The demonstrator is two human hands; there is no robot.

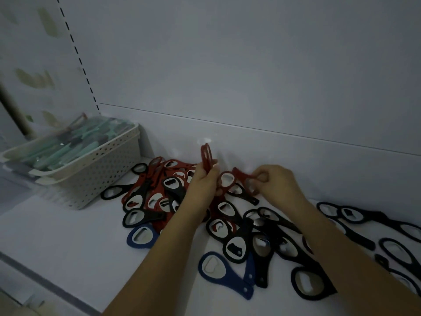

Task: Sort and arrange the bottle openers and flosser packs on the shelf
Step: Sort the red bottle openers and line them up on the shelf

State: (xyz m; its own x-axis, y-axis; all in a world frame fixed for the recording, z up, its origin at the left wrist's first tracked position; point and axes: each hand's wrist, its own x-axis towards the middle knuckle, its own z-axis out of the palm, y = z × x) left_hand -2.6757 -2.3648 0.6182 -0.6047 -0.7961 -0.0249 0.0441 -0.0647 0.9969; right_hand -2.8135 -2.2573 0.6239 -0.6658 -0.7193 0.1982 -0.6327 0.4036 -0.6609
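You are holding a small stack of red bottle openers [206,157] upright in your left hand [202,182], fingers curled round their lower ends so the rounded heads are pointing up toward the back wall [273,76]; their long axis is running nearly vertical, tilted slightly left. Judging by the task, you are keeping them standing and pressed flat together so that each new red one can be slipped against the stack, colour by colour. Your right hand [276,184] is pinching another red opener [242,175] by one end between thumb and fingertips; that one is lying close to level, its long axis running left to right, its free end pointing left toward the stack, which suggests you are bringing it across to join the others. Below your hands the mixed pile of openers [173,197] is sprawling across the white shelf [68,242], reds gathering on the left side, black ones scattered in the middle, and a few blue openers [224,273] lying flat near the front with handles pointing toward the lower right. A separate run of black openers [364,222] is stretching along the shelf to your right, apparently already sorted out. The flosser packs [68,144] are sitting in a perforated white basket [102,176] at the left end of the shelf, just beside the pile, their long sides slanting toward the back right.
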